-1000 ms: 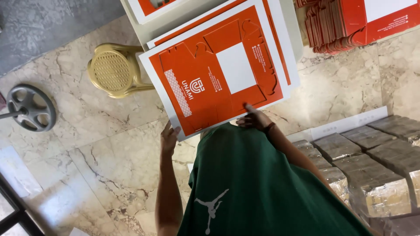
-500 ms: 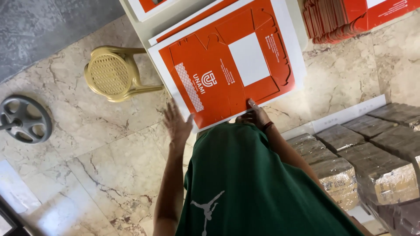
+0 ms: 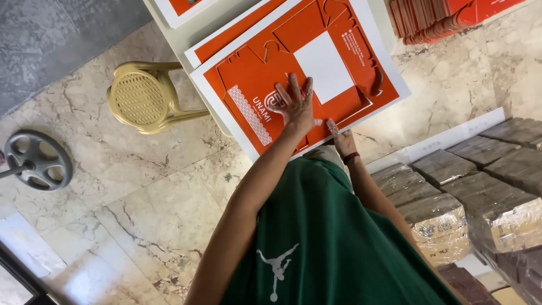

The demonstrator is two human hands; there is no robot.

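While both hands (image 3: 297, 107) press it, orange die-cut card sheet (image 3: 265, 85) shows white rectangle (image 3: 323, 66)

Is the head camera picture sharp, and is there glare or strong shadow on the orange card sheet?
Head view: mostly sharp; the left hand pressing the orange card sheet shows crisp fingers. Light is soft and even, without hard shadows. The sheet has no glare; only the wrapped bundles shine slightly. The right hand is clear too.

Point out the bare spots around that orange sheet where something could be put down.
Free: the marble floor between the yellow stool, the grey wheel and the person's left arm. Crowded: the orange die-cut sheet under the left hand and right hand covers the white tabletop; wrapped bundles fill the right side.
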